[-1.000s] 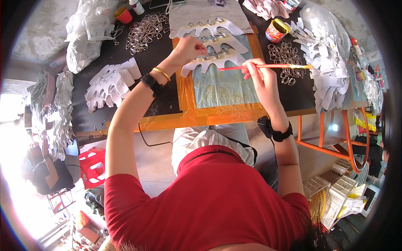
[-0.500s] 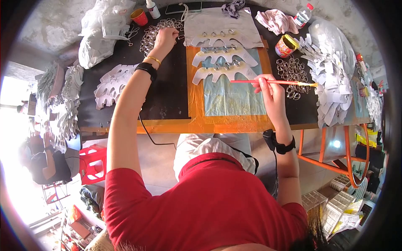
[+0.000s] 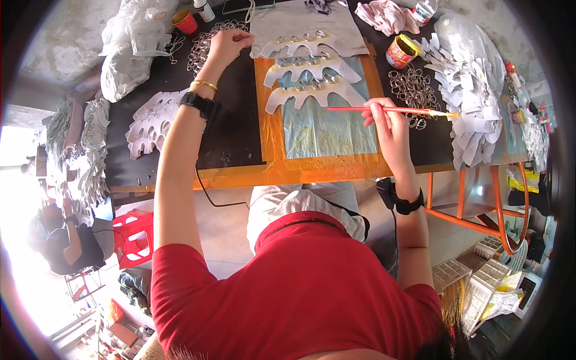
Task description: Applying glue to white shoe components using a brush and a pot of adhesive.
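My left hand (image 3: pixel 228 48) is pinched closed just right of a heap of metal rings (image 3: pixel 201 53); whatever sits between its fingertips is too small to make out. A thin paintbrush (image 3: pixel 408 110) with a red handle lies level in my right hand (image 3: pixel 390 129), its yellowish tip pointing right. Between the hands, white scalloped pieces lie in three rows, metal rings standing along their upper edges. The nearest piece (image 3: pixel 287 98) and the middle piece (image 3: pixel 351 71) rest over a light blue sheet (image 3: pixel 312 135); the farthest piece (image 3: pixel 282 48) lies on a whitish cloth (image 3: pixel 270 27).
Stacked white pieces (image 3: pixel 150 123) lie at left, beside a plastic bag (image 3: pixel 123 75). A second ring heap (image 3: pixel 413 90) and an open yellow-red tub (image 3: pixel 401 53) are at right, near a large pile of white pieces (image 3: pixel 477 129). A red cup (image 3: pixel 184 21) stands at the back.
My left hand has left the ring heap and moved right, toward the white pieces, fingers still pinched. The brush stays nearly level in my right hand. The whole view has shifted slightly.
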### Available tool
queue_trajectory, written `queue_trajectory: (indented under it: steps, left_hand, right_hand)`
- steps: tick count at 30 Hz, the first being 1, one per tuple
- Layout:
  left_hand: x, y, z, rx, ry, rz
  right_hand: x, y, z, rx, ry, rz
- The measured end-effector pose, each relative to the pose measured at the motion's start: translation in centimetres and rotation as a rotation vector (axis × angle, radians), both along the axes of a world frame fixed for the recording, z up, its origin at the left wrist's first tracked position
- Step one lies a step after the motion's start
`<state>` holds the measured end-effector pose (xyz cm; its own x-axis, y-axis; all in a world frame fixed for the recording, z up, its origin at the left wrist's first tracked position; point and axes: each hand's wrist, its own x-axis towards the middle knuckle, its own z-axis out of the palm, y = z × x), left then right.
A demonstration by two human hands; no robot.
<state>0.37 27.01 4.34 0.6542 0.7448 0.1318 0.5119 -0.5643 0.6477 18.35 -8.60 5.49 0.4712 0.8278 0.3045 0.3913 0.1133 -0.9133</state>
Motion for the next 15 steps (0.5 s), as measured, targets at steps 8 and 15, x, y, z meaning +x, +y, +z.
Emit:
queue_trajectory:
  steps: [8, 15]
  left_hand:
    - [1.3, -7.8, 0.8, -0.556, -0.059, -0.318]
    - [1.0, -8.0, -1.2, -0.516, -0.017, -0.312]
  right_hand:
    - [-0.8, 0.3, -0.3, -0.001, 0.038, 0.043]
    - [-0.4, -0.4, -0.7, -0.007, 0.056, 0.012]
